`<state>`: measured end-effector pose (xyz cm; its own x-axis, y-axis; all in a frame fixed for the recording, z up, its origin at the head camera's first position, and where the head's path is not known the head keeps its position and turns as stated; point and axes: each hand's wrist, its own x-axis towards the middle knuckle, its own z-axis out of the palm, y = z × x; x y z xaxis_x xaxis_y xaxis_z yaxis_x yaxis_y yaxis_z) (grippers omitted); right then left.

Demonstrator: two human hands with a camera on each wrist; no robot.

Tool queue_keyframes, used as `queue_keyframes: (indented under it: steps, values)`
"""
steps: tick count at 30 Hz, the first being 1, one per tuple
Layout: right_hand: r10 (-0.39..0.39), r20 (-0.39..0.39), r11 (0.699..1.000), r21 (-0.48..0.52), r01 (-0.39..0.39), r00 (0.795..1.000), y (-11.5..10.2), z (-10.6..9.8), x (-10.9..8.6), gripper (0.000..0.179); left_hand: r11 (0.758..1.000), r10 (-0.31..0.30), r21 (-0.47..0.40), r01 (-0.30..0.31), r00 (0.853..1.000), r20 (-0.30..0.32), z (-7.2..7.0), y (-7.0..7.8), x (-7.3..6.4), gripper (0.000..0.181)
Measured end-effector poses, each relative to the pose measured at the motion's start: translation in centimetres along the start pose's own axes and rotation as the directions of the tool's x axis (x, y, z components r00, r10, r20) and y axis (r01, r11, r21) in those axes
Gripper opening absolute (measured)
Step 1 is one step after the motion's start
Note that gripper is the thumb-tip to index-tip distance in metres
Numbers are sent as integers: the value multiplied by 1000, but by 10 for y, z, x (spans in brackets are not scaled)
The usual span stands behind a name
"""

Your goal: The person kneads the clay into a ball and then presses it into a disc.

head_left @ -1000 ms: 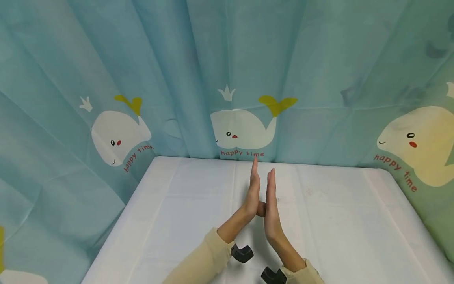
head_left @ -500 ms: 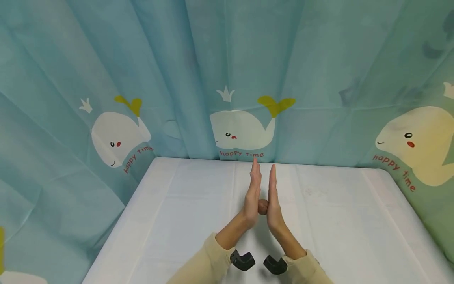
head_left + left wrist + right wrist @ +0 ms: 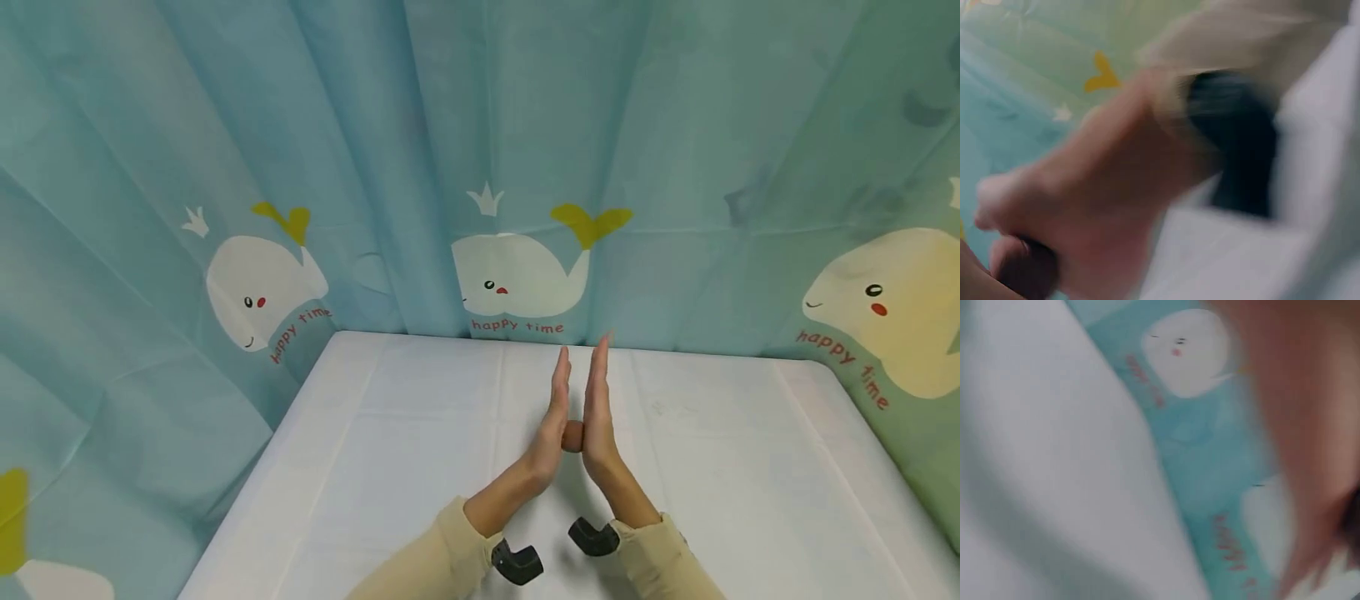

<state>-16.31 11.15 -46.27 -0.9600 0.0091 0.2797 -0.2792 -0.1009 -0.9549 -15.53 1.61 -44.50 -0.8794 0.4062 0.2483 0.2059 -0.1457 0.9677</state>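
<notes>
Between two upright, facing palms sits a small brown rounded lump (image 3: 573, 436); its material is hard to tell. My left hand (image 3: 552, 425) presses it from the left with straight fingers. From the other side my right hand (image 3: 597, 417) presses flat, its fingertips reaching a little farther forward. The palms stand apart by the lump's width and both hands are over the table. In the left wrist view, blurred, the dark brown lump (image 3: 1032, 270) shows beside a hand. The right wrist view catches part of a hand (image 3: 1310, 425), with a dark patch at the right edge.
A white-covered table (image 3: 420, 417) lies below the hands. Behind and around it hangs a blue-green curtain (image 3: 690, 167) printed with whales. Black curved mounts (image 3: 517, 564) stick out from both wrists, close to each other, at the beige sleeves (image 3: 450, 542).
The hands slide against each other: the right has gone forward and the left has drawn back. Both are slightly farther right, with the lump still between the palms.
</notes>
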Motion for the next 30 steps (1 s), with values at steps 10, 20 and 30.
queue_keyframes:
  steps: [10, 20, 30]
  values:
    - [-102, 57, 994, -36, 104, 993, -12, 20, -29, 54, 998, -13, 67, 18, 998, -67, -12, -20, 13, 63]
    - [-21, 25, 999, -48, 22, 999, 13, -5, -7, 54, 983, -62, -178, 52, 997, -53, 1, -10, -4, 66]
    - [-158, 56, 985, -57, 162, 986, -11, 18, -24, 56, 998, -17, 50, 22, 995, -102, -12, -26, 11, 62]
